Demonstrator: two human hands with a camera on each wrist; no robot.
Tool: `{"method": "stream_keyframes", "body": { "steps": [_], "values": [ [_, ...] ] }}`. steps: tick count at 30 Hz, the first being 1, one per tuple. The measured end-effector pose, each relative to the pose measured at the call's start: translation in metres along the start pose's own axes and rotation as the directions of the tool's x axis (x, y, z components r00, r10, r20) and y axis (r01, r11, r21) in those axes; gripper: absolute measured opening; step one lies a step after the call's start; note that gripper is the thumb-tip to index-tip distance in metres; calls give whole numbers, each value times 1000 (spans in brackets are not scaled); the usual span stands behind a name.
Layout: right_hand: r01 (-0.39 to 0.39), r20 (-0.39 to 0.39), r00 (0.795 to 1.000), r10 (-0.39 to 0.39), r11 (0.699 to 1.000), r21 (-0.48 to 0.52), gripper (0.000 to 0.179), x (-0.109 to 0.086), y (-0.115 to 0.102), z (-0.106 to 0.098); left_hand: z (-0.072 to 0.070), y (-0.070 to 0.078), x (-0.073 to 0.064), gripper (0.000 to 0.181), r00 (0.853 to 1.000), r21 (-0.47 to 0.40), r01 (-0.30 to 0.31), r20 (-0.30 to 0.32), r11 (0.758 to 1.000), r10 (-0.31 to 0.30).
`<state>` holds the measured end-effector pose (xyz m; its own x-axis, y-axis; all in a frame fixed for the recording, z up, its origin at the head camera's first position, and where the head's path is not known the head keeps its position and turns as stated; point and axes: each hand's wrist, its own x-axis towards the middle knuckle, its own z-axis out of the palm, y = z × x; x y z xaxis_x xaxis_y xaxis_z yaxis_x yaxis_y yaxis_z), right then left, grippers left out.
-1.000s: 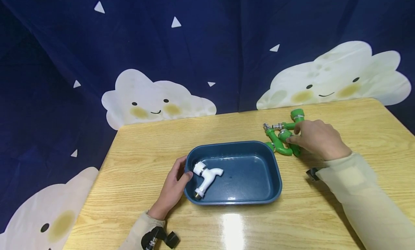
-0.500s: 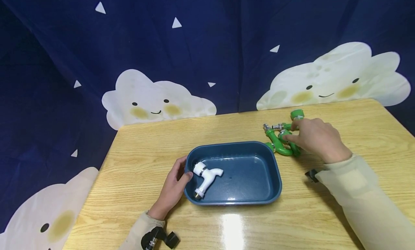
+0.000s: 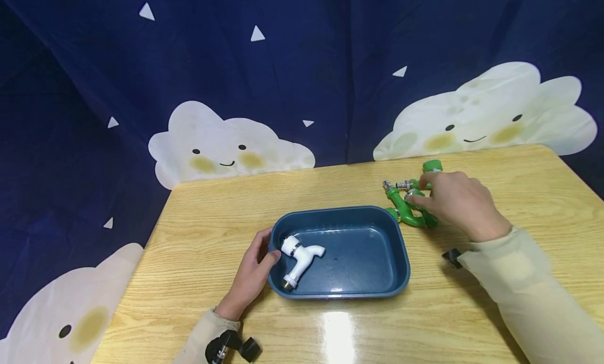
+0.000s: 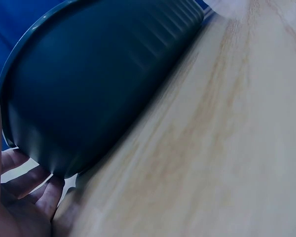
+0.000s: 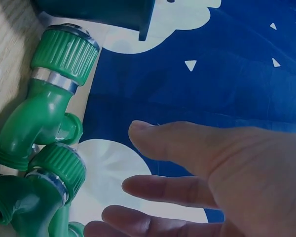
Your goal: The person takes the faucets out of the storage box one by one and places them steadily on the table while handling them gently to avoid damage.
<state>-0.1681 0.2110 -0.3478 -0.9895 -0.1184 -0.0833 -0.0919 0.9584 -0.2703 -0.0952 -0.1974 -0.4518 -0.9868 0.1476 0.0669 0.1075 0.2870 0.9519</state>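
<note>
At the left end of a dark blue plastic basin (image 3: 339, 295), my left hand (image 3: 255, 267) grips the rim, thumb over the edge and fingers against the outer wall. The left wrist view shows the fingers (image 4: 48, 195) at the basin's underside. Inside the basin lies a white faucet (image 3: 302, 259) with a ribbed knob. My right hand (image 3: 460, 204) hovers over several green faucets. One green faucet (image 3: 408, 215) lies beside the basin; another green faucet (image 5: 44, 187) is nearer that hand. In the right wrist view its fingers are extended and apart from the faucets, with nothing between them.
Everything stands on a wooden table (image 3: 212, 206). Behind it hangs a dark blue curtain (image 3: 302, 65) with cloud and triangle prints. The green faucets lie close together at the basin's right end, and some overlap in the head view.
My right hand has shifted slightly left and its fingers have moved off the green knob that they were touching. The left hand, basin and white faucet have stayed put.
</note>
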Motion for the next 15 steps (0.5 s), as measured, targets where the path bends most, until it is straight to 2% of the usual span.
{"method": "stream_keyframes", "body": {
  "steps": [8, 15],
  "values": [
    [9, -13, 1000, -9, 1000, -4, 49, -2, -6, -2, 0, 0, 0, 46, 1000, 0, -2, -1, 1000, 2],
    [49, -48, 998, -49, 999, -13, 49, -4, -9, -3, 0, -3, 1, 47, 1000, 7, -25, -8, 1000, 25]
  ]
}}
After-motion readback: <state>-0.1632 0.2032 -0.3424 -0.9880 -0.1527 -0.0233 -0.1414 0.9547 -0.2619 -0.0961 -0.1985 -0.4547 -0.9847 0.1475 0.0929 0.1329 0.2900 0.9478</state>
